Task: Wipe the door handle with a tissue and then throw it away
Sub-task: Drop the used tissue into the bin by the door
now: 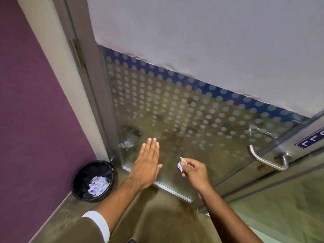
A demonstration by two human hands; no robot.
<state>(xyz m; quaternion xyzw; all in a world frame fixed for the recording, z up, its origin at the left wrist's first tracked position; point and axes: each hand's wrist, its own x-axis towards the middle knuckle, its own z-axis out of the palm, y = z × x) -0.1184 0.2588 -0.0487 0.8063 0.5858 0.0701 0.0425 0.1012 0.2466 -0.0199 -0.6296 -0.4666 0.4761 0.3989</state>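
Nearest to us, our left forearm comes out of a brown sleeve with a white cuff (pixel 98 223), and our bare right forearm reaches in beside it. Beneath both lies a mottled, olive-brown floor (pixel 157 216) with a dull shine.

Our left hand (pixel 145 163) is spread flat, fingers straight and together, palm toward the lower glass; we cannot tell whether it touches the pane. Our right hand (pixel 194 172) is curled, pinching a small crumpled white tissue (pixel 180 166) at the fingertips, held in the air between the two hands, well apart from the handle.

To the left, in the corner where a purple wall (pixel 35 102) meets the pale door frame (pixel 57 71), stands a round black bin (pixel 77 183) (lined with a dark bag) holding crumpled white paper (pixel 98 185).

Ahead is a glass door (pixel 175 106) patterned with rows of pale dots under a blue band, reflecting the floor and the bin. At its right edge, a curved steel door handle (pixel 266 159) juts from a metal rail, with a blue sign (pixel 310 139) above it, partly cut off. Farther up, the glass is covered by a plain grey-white frosted panel (pixel 210 32).
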